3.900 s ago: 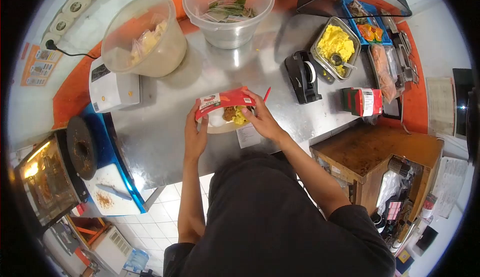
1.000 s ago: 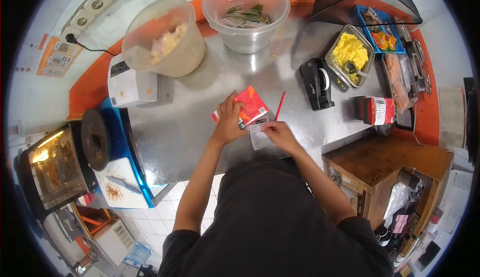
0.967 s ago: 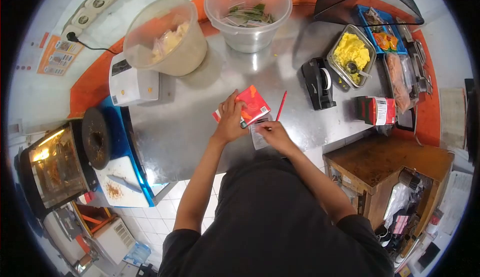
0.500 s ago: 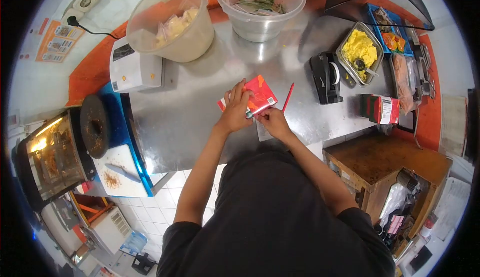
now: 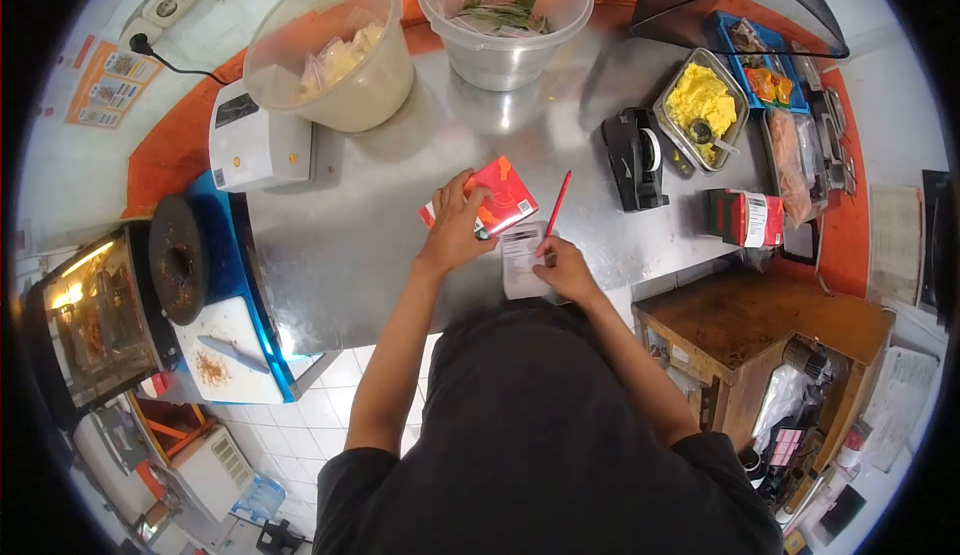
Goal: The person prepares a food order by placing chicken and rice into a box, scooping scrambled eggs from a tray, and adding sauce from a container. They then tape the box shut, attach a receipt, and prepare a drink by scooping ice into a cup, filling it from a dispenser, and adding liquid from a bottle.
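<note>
On the steel table in front of me is a red printed cardboard box (image 5: 510, 195), tilted a little. My left hand (image 5: 457, 225) grips its left side, fingers over the top. Just right of the box, my right hand (image 5: 567, 271) is closed on the lower end of a red pen (image 5: 562, 201), which points up and away from me. Beneath and beside that hand lies a white printed slip of paper (image 5: 521, 263), near the table's front edge.
Two plastic tubs (image 5: 330, 105) (image 5: 504, 50) stand at the back. A white printer (image 5: 258, 145) is left. To the right are a black tape dispenser (image 5: 625, 160), a container of yellow food (image 5: 735, 125) and another red box (image 5: 728, 217). A knife (image 5: 235, 351) lies on a cutting board (image 5: 262, 383).
My right hand has left the box's edge and moved to the pen, which it now grips. The slip shows more fully. My left hand stays on the box; the view has shifted slightly.
</note>
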### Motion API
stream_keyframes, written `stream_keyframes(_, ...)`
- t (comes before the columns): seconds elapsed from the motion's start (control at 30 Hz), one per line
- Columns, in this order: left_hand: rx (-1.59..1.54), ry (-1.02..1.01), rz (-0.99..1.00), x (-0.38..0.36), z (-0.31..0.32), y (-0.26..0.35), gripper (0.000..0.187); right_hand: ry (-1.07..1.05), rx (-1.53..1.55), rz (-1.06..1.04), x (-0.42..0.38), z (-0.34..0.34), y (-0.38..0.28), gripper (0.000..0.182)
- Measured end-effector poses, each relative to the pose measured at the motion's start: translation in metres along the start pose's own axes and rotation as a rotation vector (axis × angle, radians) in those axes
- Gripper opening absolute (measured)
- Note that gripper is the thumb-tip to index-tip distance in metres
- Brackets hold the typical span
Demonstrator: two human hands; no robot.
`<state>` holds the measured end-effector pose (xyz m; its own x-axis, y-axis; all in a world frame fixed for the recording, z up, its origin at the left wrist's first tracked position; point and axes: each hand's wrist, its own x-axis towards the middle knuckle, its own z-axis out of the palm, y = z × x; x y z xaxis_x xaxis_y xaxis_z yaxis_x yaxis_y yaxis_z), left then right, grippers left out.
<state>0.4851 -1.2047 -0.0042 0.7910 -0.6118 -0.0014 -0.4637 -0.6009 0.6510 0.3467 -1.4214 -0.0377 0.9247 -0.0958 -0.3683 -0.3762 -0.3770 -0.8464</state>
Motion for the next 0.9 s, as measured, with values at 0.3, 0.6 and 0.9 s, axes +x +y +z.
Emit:
stream_keyframes(0.3, -0.634, 0.218, 0.049, -0.009, 0.013, -0.013, 0.061, 0.103, 0.018, -0.354, 0.028, -0.017, -0.074, 0.027)
stream_keyframes(0.6, 0.112, 0.150, 0.013, -0.025, 0.006, 0.012, 0.051, 0.397, -0.340, -0.311, 0.036, -0.046, -0.041, 0.024)
stream_keyframes(0.9, 0.025, 0.146, 0.092, -0.023, 0.003, -0.003, 0.050, 0.431, 0.048, 0.144, 0.039, -0.194, 0.052, 0.040)
